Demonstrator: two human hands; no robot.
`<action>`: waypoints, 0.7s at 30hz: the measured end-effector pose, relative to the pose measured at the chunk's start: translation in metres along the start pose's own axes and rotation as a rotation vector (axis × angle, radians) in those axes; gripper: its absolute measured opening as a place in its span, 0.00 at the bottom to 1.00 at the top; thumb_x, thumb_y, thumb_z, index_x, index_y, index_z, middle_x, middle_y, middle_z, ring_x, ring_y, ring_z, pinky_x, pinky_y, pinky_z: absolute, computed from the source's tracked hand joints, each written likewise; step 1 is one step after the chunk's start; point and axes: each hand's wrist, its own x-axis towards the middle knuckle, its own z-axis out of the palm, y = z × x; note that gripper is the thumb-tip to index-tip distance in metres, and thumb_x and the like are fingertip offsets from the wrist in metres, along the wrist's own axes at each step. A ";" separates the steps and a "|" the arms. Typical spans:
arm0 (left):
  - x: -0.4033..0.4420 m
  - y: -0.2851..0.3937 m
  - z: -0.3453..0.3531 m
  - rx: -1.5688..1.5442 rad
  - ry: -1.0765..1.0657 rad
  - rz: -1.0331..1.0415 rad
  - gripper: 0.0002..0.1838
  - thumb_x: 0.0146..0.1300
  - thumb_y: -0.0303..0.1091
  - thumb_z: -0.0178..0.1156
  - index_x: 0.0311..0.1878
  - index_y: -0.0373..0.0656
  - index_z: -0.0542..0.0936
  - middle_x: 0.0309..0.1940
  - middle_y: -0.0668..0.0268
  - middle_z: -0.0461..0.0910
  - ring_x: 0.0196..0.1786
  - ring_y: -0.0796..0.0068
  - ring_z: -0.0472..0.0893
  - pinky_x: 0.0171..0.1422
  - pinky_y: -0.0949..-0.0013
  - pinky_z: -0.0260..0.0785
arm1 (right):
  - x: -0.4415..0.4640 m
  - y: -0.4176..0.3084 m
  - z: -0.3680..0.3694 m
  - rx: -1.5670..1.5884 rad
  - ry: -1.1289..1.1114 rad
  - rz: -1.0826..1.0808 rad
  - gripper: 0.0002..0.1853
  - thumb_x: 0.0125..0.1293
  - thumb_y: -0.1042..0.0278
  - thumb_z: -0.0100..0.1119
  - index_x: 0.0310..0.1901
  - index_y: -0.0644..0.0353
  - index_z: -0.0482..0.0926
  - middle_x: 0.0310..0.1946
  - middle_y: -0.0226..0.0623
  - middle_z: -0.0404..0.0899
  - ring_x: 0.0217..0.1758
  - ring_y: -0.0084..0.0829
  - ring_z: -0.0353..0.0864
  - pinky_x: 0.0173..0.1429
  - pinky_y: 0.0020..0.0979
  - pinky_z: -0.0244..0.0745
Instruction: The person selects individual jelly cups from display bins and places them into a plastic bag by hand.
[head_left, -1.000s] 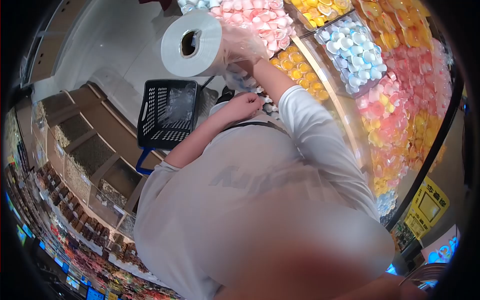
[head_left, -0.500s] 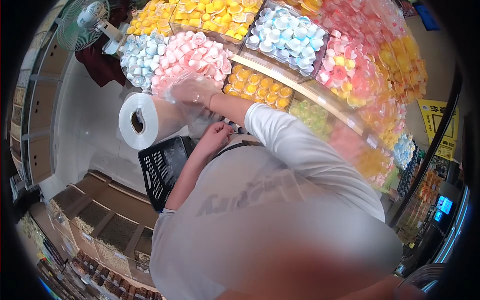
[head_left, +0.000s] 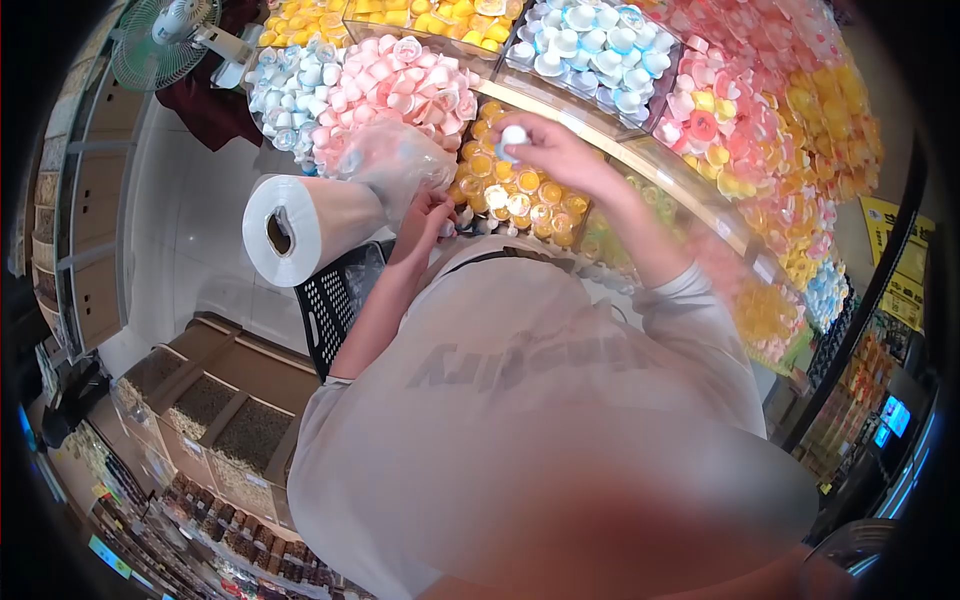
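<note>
A small white-and-blue jelly cup (head_left: 514, 137) sits between the fingertips of my right hand (head_left: 548, 152), above a bin of orange jelly cups (head_left: 520, 195). My left hand (head_left: 428, 222) is closed at the mouth of a clear plastic bag (head_left: 400, 165). The bag spreads out in front of pink jelly cups (head_left: 400, 95); a few pale shapes show through its film, though I cannot tell what they are. Beside my left hand stands a large roll of plastic bags (head_left: 285, 232).
Blue-white jelly cups (head_left: 595, 50) and yellow ones (head_left: 455, 22) fill bins behind a wooden ledge (head_left: 590, 140). Below the roll is a black basket (head_left: 335, 315). A fan (head_left: 165, 40) stands at upper left, and bins of dry goods (head_left: 230, 420) at lower left.
My right hand has left the bag and moved right, now with the jelly cup in its fingers. The left hand has risen slightly and stays by the bag.
</note>
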 end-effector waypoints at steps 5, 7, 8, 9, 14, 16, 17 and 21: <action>0.000 0.007 -0.007 -0.041 0.072 -0.037 0.04 0.66 0.34 0.55 0.39 0.46 0.73 0.26 0.71 0.75 0.25 0.83 0.73 0.28 0.79 0.62 | 0.038 -0.033 -0.117 -0.685 0.690 -0.180 0.21 0.66 0.54 0.58 0.49 0.65 0.71 0.27 0.43 0.79 0.31 0.38 0.81 0.38 0.34 0.74; 0.000 0.005 -0.005 -0.046 0.036 -0.013 0.04 0.66 0.35 0.55 0.39 0.46 0.73 0.26 0.71 0.75 0.25 0.83 0.74 0.28 0.79 0.62 | 0.070 -0.032 -0.169 -0.831 0.800 -0.400 0.24 0.62 0.51 0.62 0.46 0.66 0.74 0.31 0.48 0.81 0.36 0.44 0.82 0.41 0.37 0.74; 0.001 0.005 -0.004 -0.048 0.007 0.012 0.05 0.66 0.36 0.55 0.39 0.46 0.73 0.26 0.71 0.76 0.25 0.83 0.74 0.28 0.79 0.62 | 0.078 -0.051 -0.167 -0.911 0.902 -0.386 0.24 0.58 0.50 0.66 0.45 0.64 0.78 0.34 0.48 0.82 0.40 0.45 0.82 0.45 0.38 0.75; 0.003 0.002 -0.003 -0.051 0.006 0.014 0.05 0.66 0.36 0.55 0.39 0.46 0.73 0.26 0.71 0.76 0.25 0.83 0.74 0.28 0.79 0.62 | 0.087 -0.054 -0.173 -0.914 0.901 -0.389 0.24 0.58 0.50 0.66 0.45 0.64 0.78 0.34 0.48 0.82 0.40 0.45 0.82 0.45 0.38 0.75; 0.003 0.007 0.006 -0.042 -0.036 -0.016 0.07 0.67 0.39 0.54 0.39 0.46 0.73 0.26 0.70 0.77 0.25 0.83 0.74 0.29 0.78 0.62 | 0.134 -0.060 -0.189 -0.713 0.804 -0.120 0.13 0.57 0.63 0.65 0.34 0.63 0.73 0.23 0.34 0.72 0.23 0.25 0.73 0.27 0.31 0.70; 0.005 0.002 0.002 -0.064 -0.034 -0.005 0.07 0.67 0.39 0.54 0.38 0.46 0.73 0.26 0.70 0.77 0.25 0.83 0.74 0.29 0.79 0.62 | 0.149 -0.047 -0.211 -0.980 0.747 -0.050 0.18 0.55 0.56 0.67 0.39 0.61 0.78 0.30 0.40 0.78 0.33 0.35 0.78 0.38 0.35 0.72; 0.006 -0.001 0.000 -0.084 -0.034 0.001 0.07 0.68 0.39 0.54 0.38 0.46 0.73 0.26 0.70 0.77 0.25 0.84 0.73 0.30 0.79 0.62 | 0.154 -0.036 -0.222 -1.243 0.681 0.027 0.23 0.53 0.50 0.69 0.44 0.59 0.82 0.37 0.46 0.84 0.43 0.45 0.82 0.50 0.39 0.75; -0.001 0.007 -0.003 -0.093 -0.034 -0.008 0.07 0.68 0.38 0.54 0.38 0.46 0.73 0.26 0.71 0.76 0.26 0.85 0.73 0.31 0.79 0.63 | 0.154 -0.025 -0.224 -1.293 0.661 0.071 0.22 0.49 0.51 0.70 0.43 0.54 0.84 0.39 0.45 0.84 0.45 0.44 0.82 0.52 0.40 0.75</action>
